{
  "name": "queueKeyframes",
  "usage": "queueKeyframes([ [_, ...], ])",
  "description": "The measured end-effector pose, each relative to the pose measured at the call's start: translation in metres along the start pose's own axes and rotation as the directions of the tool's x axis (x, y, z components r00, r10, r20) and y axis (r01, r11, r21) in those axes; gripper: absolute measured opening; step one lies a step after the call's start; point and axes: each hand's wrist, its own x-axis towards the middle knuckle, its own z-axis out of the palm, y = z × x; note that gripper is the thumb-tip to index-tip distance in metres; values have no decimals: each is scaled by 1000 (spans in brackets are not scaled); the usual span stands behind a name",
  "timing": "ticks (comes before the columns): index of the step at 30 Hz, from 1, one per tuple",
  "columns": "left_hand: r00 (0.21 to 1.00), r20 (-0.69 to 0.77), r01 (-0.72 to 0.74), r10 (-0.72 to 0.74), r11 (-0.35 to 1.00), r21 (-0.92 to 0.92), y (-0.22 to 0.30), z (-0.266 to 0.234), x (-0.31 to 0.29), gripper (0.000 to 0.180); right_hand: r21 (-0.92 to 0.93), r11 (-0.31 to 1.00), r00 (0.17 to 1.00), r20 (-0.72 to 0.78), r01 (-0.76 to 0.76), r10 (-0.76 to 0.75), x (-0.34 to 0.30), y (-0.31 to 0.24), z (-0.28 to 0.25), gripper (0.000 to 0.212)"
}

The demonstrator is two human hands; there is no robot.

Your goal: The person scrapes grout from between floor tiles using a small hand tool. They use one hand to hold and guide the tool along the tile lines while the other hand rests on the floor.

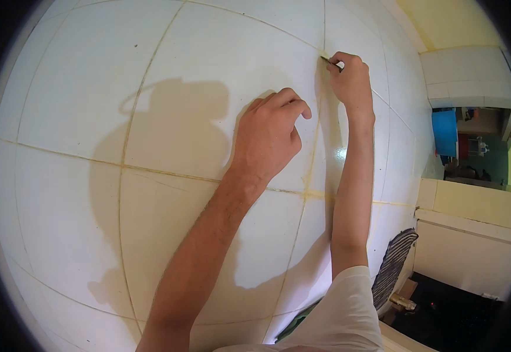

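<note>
My right hand [352, 79] is closed around a thin dark pointed tool [333, 63], whose exact kind I cannot make out. The tool's tip meets a yellowed grout line near a tile corner, at the far side. Nearer and to the left, my left hand [270, 126] hovers over or rests on a white tile [179, 132]; whether it touches is unclear. Its fingers are bent, the thumb stands apart from the index finger, and nothing shows in it. Yellow-stained grout [309, 176] runs between the two arms.
Large white tiles spread around both hands, with my shadow [173, 135] across them. At the right lies a dark striped mat [393, 267]. Past it are a pale wall [472, 252], a blue tub [445, 132] by an opening, and a black surface [437, 311].
</note>
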Motion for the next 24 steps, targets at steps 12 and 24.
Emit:
queueKeyframes([
  [12, 1000, -5, -9, 9, 1000, -24, -1, 2, -1, 35, -152, 985, 982, -152, 87, -111, 2, 2, 20, 14],
  [24, 1000, 1, -4, 4, 1000, -9, -3, -1, -1, 39, 17, 990, 989, 47, 142, -142, 2, 4, -1, 15],
])
